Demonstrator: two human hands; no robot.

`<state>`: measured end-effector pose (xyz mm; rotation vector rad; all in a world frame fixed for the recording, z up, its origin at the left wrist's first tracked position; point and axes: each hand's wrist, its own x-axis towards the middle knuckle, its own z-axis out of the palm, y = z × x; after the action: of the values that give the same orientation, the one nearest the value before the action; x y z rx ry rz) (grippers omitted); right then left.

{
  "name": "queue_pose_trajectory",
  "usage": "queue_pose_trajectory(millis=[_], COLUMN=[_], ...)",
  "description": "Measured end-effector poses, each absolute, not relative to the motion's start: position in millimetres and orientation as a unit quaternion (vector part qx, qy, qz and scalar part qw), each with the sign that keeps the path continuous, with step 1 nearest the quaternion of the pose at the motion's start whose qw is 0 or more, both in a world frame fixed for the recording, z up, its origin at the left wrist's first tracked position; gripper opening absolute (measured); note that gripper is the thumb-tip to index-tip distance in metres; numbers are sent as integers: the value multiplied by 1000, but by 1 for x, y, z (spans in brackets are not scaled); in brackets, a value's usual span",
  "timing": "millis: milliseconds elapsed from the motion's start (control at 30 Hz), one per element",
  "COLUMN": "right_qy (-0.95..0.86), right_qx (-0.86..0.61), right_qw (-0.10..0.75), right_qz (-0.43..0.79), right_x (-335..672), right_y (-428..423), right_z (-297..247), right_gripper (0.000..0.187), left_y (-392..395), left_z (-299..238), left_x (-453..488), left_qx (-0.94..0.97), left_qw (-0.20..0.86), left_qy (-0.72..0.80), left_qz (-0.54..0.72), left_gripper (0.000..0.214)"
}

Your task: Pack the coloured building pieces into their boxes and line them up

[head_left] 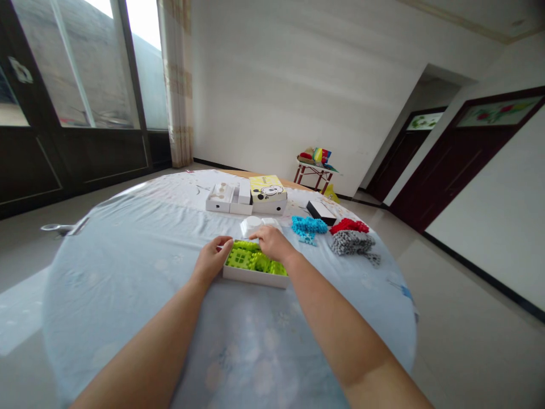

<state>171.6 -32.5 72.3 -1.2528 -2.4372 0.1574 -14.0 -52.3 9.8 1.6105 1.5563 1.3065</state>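
Observation:
A shallow white box point(255, 276) sits on the table in front of me, filled with lime-green interlocking plastic blocks point(240, 259). At its left end, my left hand point(213, 258) has its fingers bent around the rim. My right hand point(275, 243) hovers over or touches the far right part of the box, with the index finger stretched to the left. Its other fingertips are partly hidden. Just beyond the hands lies a white moulded piece point(251, 225), partly covered by my right hand.
To the right are piles of blue blocks point(309, 227), red blocks point(349, 226) and grey blocks point(352, 243). A black-and-white box point(321, 213) lies behind them. Farther back stand a yellow cartoon box point(269, 194) and white open boxes point(219, 199). A pale blue cloth point(128, 272) covers the round table.

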Motion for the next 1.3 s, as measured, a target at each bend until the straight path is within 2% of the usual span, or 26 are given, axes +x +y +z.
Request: queue_pose_trajectory(millis=[133, 333, 533, 633, 733, 900, 1067, 1300], right_qy=[-876, -821, -772, -764, -766, -776, -805, -802], right_qx=[-449, -473, -518, -507, -501, -521, -501, -477], right_qw=[165, 305, 343, 367, 369, 343, 302, 357], right_qz=[58, 93, 134, 159, 161, 94, 101, 47], right_x=[175, 218, 252, 253, 250, 244, 247, 230], right_y=[-34, -40, -53, -53, -51, -49, -53, -67], right_z=[72, 75, 44, 33, 31, 36, 37, 51], right_gripper=[44, 44, 25, 24, 21, 17, 18, 21], left_y=[-52, -53, -54, -55, -56, -56, -59, -56], left_z=[11, 12, 14, 14, 14, 14, 18, 14], left_x=[-13, -13, -13, -13, -13, -12, -11, -14], left_qx=[596, 602, 605, 604, 599, 596, 586, 592], left_qw=[274, 278, 272, 275, 285, 299, 310, 307], left_qy=[580, 576, 576, 578, 579, 574, 582, 582], left_qz=[482, 478, 478, 475, 473, 476, 470, 465], left_gripper=[48, 46, 46, 47, 48, 50, 50, 52])
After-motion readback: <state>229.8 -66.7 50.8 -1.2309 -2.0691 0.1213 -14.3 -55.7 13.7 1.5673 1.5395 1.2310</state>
